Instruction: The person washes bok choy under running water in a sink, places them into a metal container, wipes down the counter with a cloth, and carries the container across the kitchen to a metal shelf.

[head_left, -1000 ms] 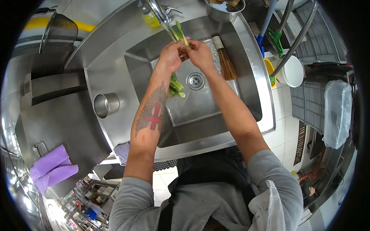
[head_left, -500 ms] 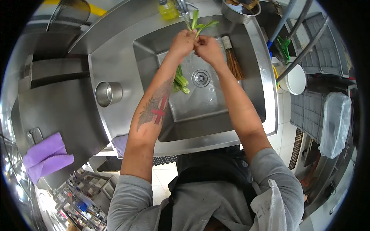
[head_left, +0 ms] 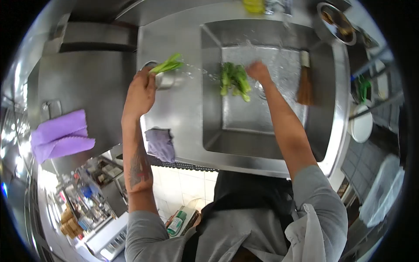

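Note:
In my left hand (head_left: 142,91), closed fingers grip a small piece of bok choy (head_left: 169,64), its bright green part pointing right. The hand is at the rim of a round steel container (head_left: 166,81) on the counter left of the sink, partly covering it. Water drops trail from the greens toward the basin. Over the steel sink (head_left: 248,142) is my right hand (head_left: 258,71), blurred, so its fingers cannot be made out. Just left of it, a bunch of bok choy (head_left: 235,80) lies on the sink floor.
A short straw brush (head_left: 304,83) lies along the sink's right side. Behind the sink stand a yellow bottle (head_left: 254,5) and, at right, a metal pot (head_left: 336,24). A greyish cloth (head_left: 160,144) lies on the counter's front edge, and a purple cloth (head_left: 63,135) farther left.
My hands have separated: the left has swung left from the tap to the steel container with the greens, while the right has dropped lower over the sink. The view has shifted left.

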### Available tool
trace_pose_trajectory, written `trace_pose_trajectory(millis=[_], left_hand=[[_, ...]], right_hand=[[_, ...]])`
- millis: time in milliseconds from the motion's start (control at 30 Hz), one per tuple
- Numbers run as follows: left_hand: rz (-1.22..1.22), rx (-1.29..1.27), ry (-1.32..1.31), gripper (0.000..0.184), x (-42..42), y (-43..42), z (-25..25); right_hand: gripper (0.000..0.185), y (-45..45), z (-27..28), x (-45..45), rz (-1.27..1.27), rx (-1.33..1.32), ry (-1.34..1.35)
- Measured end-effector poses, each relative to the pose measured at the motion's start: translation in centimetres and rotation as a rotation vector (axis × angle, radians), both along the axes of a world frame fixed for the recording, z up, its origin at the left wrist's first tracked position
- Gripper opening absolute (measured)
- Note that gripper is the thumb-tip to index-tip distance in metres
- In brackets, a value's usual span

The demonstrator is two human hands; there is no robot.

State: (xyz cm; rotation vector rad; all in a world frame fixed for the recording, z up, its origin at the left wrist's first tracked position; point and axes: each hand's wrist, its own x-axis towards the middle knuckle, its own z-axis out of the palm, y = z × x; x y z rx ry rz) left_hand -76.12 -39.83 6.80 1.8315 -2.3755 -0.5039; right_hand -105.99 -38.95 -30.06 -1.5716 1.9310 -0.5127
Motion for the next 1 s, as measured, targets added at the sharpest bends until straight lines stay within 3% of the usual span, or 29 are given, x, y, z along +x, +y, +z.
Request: trace_pose_trajectory(millis=[33,67,100,167,267,400,467,500,533,600,633,733,800,833,900,967,1000], left_hand=[[0.075,-0.089,0.028,0.027,2.0,-0.1,0.3],[0.099,-0.104,0.007,0.027,3.7,-0.4,-0.1],[0.218,-0.146,0.093,0.029,5.5,-0.9,-1.0],[0.392,-0.227,0.275,0.032,7.6,-1.8,-3.2],[0.338,-0.345,0.084,0.033,7.2,-2.4,-7.2],[0.415,-0.596,0.169,0.031,4.2,0.7,-8.1],[0.430,-0.263,0.431,0.028,2.8,3.1,-9.2],[0.358,-0.263,0.645,0.021,1.3,4.3,-12.3],[0.363,-0.031,0.600,0.017,-2.2,6.2,-11.5],[0.160,0.146,0.746,0.021,-8.1,7.8,-14.7],[0.115,0.188,0.774,0.022,-10.8,8.2,-16.1],[0.082,0.354,0.793,0.030,-18.4,6.1,-18.7],[0.173,0.540,0.879,0.036,-22.7,2.6,-20.3],[0.231,0.671,0.980,0.039,-25.0,1.0,-21.2],[0.286,0.926,1.152,0.042,-28.2,-1.4,-20.2],[0.368,1.038,1.153,0.040,-29.9,-3.5,-20.6],[0.292,1.102,1.236,0.037,-30.3,-4.6,-22.1]], right_hand=[[0.044,2.6,-0.1,1.5,0.097,0.212,0.077],[0.045,3.9,-5.7,3.2,0.276,0.384,0.166],[0.048,5.4,-4.8,4.4,0.241,0.639,0.089],[0.051,8.9,-5.9,6.5,-0.008,0.494,-0.019],[0.053,10.1,-8.3,7.8,-0.054,0.399,0.000],[0.043,9.8,-5.5,5.2,-0.006,0.354,-0.012],[0.031,9.1,-2.9,2.6,-0.459,0.503,-0.849],[0.021,8.7,-4.5,0.9,-0.579,0.351,-0.991],[0.019,8.0,-1.7,-0.7,-0.571,0.233,-1.113],[0.015,5.4,-2.8,-3.5,-0.539,-0.009,-1.239],[0.013,3.4,3.1,-4.0,-0.865,0.160,-1.472],[0.015,0.3,5.9,-8.1,-0.672,0.256,-1.296],[0.023,0.1,8.6,-9.3,-0.412,-0.017,-0.591],[0.029,0.5,10.7,-8.6,-0.194,-0.279,-0.003],[0.034,3.3,14.4,-8.0,-0.129,-0.315,0.149],[0.041,5.3,16.3,-8.3,-0.127,-0.492,-0.072],[0.041,6.2,16.9,-8.8,-0.162,-0.486,-0.057]])
